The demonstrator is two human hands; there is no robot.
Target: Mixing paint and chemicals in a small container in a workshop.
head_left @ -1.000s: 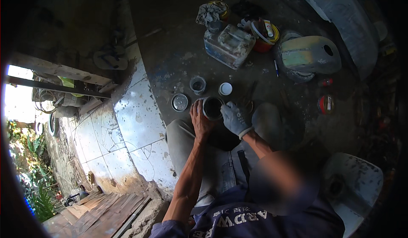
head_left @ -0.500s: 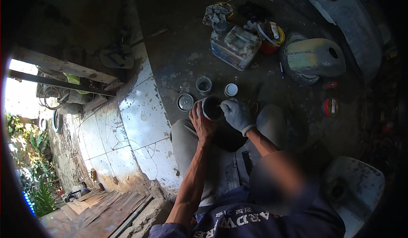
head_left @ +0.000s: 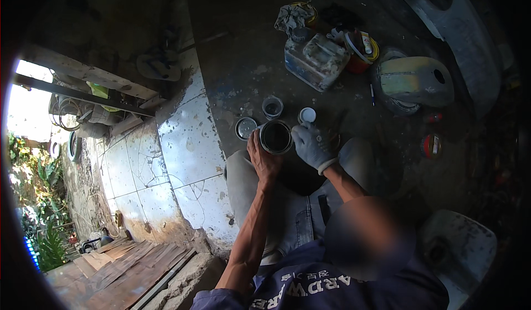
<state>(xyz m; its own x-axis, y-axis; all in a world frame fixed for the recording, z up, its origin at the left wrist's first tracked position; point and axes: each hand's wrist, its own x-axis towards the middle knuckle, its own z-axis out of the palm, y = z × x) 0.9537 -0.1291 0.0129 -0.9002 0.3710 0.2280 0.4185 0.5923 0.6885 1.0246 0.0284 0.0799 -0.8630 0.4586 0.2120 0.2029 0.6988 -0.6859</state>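
The left hand (head_left: 264, 156), bare, grips the left side of an open round can (head_left: 276, 137), with its fingers along the wall. The can stands near the left edge of the dark floor (head_left: 238, 69), between the person's knees, and the inside looks dark; its base is hidden. The right hand (head_left: 311, 145), in a grey glove (head_left: 319, 152), is just right of the can's rim with its fingers curled inward; whether anything is pinched in them, I cannot tell.

Around the can are 3 small round things: a metal lid (head_left: 245, 128) to the left, nearest the edge where the floor meets the white tiles (head_left: 191, 149); a see-through cup (head_left: 272, 107) with dark contents, just beyond the can; and a white-topped container (head_left: 307, 115), just beyond the gloved fingers.

Farther out on the floor, a stained jerrycan (head_left: 318, 61) sits beside a red bucket (head_left: 359, 61) with a yellow rim, filled with odds and ends. To their right are a pen (head_left: 373, 95) and a rounded, patchy yellow-grey shell (head_left: 415, 80). Toward the floor's right side is a small red tin (head_left: 431, 146).
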